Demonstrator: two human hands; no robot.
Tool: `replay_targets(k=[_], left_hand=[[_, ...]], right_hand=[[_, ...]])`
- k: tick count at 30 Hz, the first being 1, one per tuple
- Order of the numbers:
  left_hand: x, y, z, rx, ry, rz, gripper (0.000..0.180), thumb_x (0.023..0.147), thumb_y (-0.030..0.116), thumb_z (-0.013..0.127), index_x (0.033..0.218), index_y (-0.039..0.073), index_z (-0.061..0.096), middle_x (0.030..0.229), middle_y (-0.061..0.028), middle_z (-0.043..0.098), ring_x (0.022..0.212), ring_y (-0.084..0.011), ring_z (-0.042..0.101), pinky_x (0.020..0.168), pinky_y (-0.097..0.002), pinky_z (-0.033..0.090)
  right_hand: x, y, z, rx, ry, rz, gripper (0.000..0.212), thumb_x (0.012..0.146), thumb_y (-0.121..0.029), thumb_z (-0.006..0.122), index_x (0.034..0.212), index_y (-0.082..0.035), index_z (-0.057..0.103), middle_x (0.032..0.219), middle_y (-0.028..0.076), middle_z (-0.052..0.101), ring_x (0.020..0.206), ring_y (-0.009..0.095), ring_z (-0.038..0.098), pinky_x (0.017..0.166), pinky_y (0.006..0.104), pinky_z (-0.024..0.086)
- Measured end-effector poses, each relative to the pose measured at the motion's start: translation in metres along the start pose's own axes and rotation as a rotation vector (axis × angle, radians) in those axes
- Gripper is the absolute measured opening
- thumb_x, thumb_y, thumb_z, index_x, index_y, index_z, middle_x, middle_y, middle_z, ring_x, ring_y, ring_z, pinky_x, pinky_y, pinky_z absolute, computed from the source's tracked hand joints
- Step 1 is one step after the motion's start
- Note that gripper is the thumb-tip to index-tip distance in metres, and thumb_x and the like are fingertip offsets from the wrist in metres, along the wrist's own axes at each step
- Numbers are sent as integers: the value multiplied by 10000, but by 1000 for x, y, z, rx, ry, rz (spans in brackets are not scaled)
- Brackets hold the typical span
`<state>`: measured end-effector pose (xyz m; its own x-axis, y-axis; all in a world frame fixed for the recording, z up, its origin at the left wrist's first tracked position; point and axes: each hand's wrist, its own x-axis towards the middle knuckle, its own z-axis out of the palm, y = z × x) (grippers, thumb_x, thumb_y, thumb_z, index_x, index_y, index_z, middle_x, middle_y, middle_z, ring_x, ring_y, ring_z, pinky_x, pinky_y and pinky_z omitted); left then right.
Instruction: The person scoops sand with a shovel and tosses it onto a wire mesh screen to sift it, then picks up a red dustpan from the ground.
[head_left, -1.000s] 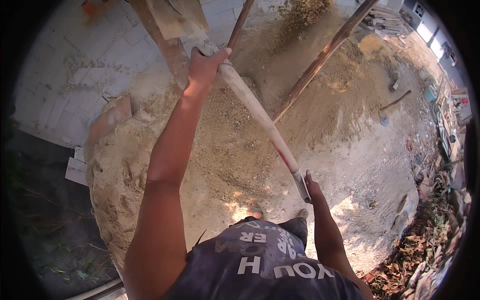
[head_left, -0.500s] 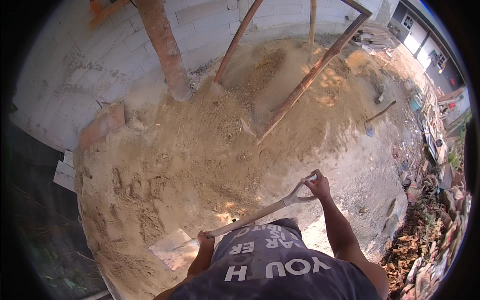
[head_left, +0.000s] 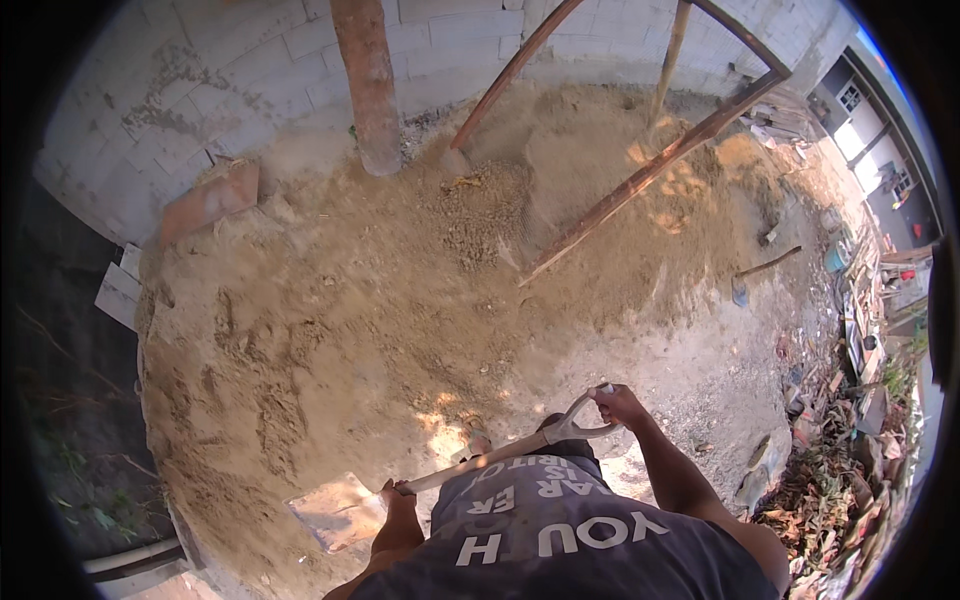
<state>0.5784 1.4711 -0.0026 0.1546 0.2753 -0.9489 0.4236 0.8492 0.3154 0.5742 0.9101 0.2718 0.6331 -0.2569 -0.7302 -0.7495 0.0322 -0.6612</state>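
Note:
A shovel (head_left: 500, 457) with a pale shaft and a D-shaped grip lies slantwise across the front of my body. My right hand (head_left: 620, 405) is closed around the crossbar of the grip, at the right. Lower on the shaft, my left hand (head_left: 397, 494) is wrapped around it, close to the blade. The flat blade (head_left: 338, 512) is at the lower left, just above or on the sandy ground; which of the two I cannot tell. In front of me spreads brown sand (head_left: 350, 300), with a mound of coarser grit (head_left: 485, 212) at the foot of a leaning wooden frame (head_left: 640, 180).
A thick wooden post (head_left: 365, 90) stands before the pale block wall (head_left: 250, 80). A reddish board (head_left: 212, 203) leans at the left. Another long-handled tool (head_left: 740, 290) lies at the right. Dry leaves (head_left: 815, 510) and scrap line the right edge; a dark drop borders the left.
My hands have drawn the shovel slightly left and down, nearer my body. The streak of sand on the leaning frame has slid down into the mound. The whole view has shifted a little.

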Motion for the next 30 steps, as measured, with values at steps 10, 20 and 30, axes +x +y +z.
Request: replay_targets(k=[10,20,30], left_hand=[[-40,-91,226,278,-340,-241,401,840,368,583,1049,54,448,957,-109,518,874,-265,523,807,-502,439],[-128,-284,515,408,-633,-136,205,882,193,463,982,15,460,849,-150,548,722,-310,574,691,-486,516],[-331,-422,748,397,-757,-234,377,912,136,553,1199,17,338,1036,-161,436,754,-258,535,642,-400,525]], right_hand=[[16,7,-110,315,-20,-30,362,866,-382,659,720,-81,520,559,16,478,471,140,490,434,297,432],[11,-168,-174,203,-193,-551,416,783,-170,665,1157,7,614,701,-22,548,573,55,495,508,220,389],[35,-272,-250,493,254,-600,283,846,-223,703,929,-26,518,621,-13,485,453,50,426,408,214,330]])
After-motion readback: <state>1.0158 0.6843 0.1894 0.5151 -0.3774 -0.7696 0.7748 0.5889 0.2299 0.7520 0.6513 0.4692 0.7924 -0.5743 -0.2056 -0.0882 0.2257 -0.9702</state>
